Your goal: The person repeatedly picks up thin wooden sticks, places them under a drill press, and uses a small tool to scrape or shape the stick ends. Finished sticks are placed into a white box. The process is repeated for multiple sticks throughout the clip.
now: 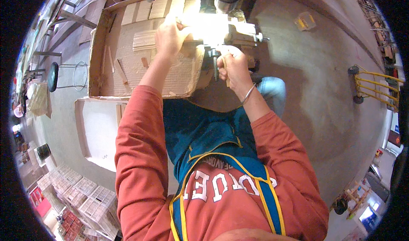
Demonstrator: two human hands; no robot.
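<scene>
My left hand [168, 38] is over the right part of a shallow cardboard box [153, 86], at the edge of a strong glare. Its thumb and fingertips are close together, but the glare hides whether anything is between them. My right hand [235, 65] is curled around a thin wooden strip [226, 73], just below the lit metal fixture of a machine [243, 30]. A threaded screw [215, 67] hangs beside that hand. Inside the box, bundles of thin wooden strips [143, 41] lie near my left hand, with further stacks [166, 6] behind. The fixture's middle is washed out.
Loose wood pieces [120, 70] lie in the box's left part. A white-lined carton [97, 129] sits below it, and a round stool [53, 77] is at left. Plastic crates [86, 193] are stacked lower left. A yellow trolley [377, 86] stands at right.
</scene>
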